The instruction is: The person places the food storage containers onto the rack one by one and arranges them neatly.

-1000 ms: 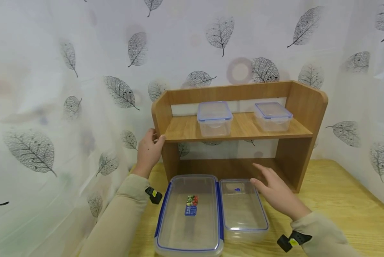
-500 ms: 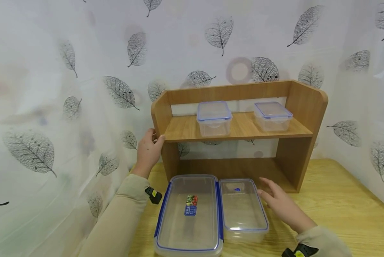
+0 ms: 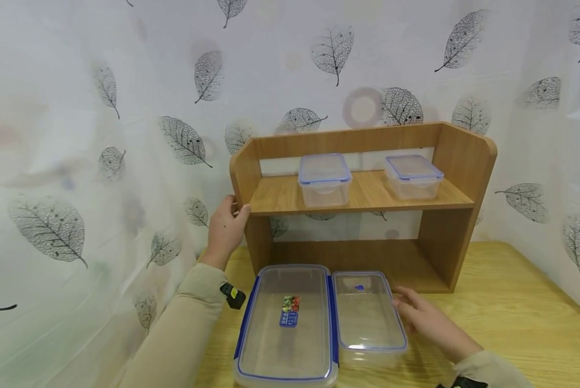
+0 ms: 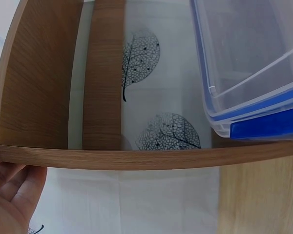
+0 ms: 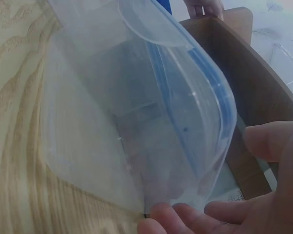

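My left hand (image 3: 224,229) holds the left side panel of a wooden desk shelf (image 3: 276,196), thumb at its front edge and fingers against the outside. In the left wrist view, those fingers (image 4: 27,187) show beside the panel edge. A large clear food storage container (image 3: 275,350) with blue side clips lies on the table before the shelf. Right beside it stands a narrower clear food storage container (image 3: 370,318) with a blue-rimmed lid. My right hand (image 3: 428,323) is at the narrower container's right side, fingers loosely bent, fingertips right at its wall in the right wrist view.
On the upper board stand two small lidded clear containers, one left of centre (image 3: 325,180) and one near the right panel (image 3: 413,177). Beneath them is the lower compartment (image 3: 348,253). The yellow wooden table (image 3: 513,302) reaches right; a leaf-print curtain (image 3: 139,81) hangs behind and leftward.
My right hand has come down and toward me, from above the narrower container's far right corner to its right side. The left hand and all the containers have stayed put.
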Tool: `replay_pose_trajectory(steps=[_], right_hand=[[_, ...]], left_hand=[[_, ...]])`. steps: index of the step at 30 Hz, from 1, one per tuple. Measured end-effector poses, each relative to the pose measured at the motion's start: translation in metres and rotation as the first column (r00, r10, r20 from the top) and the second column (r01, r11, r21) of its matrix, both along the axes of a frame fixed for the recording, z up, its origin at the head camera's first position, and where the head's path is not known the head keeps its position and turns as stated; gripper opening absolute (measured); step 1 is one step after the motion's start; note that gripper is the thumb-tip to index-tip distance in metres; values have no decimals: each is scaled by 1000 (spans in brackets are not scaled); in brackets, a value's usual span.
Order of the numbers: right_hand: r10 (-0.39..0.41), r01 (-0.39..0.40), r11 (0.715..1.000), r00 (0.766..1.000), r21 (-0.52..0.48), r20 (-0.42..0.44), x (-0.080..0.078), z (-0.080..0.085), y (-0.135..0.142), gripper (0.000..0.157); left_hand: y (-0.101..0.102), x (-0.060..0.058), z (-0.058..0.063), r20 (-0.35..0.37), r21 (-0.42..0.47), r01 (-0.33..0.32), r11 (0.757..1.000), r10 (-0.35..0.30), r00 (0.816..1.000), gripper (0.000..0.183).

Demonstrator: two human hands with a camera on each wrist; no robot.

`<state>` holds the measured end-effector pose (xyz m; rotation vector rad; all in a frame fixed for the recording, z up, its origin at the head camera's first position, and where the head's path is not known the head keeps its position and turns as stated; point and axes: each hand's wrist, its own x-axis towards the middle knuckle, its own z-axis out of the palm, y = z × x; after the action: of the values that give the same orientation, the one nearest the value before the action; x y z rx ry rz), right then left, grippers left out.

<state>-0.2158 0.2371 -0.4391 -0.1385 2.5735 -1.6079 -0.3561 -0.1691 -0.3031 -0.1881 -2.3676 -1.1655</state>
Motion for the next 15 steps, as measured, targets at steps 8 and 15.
replay_pose_trajectory(steps=[8, 15], right_hand=[[31, -29, 999, 998, -25, 63, -1, -7, 2, 69], [81, -77, 995, 995, -65, 57, -2, -12, 4, 72]], left_hand=[[-1, -1, -2, -4, 4, -1, 1000, 1, 1000, 43], [-1, -2, -2, 2, -4, -4, 1000, 4, 1000, 45]])
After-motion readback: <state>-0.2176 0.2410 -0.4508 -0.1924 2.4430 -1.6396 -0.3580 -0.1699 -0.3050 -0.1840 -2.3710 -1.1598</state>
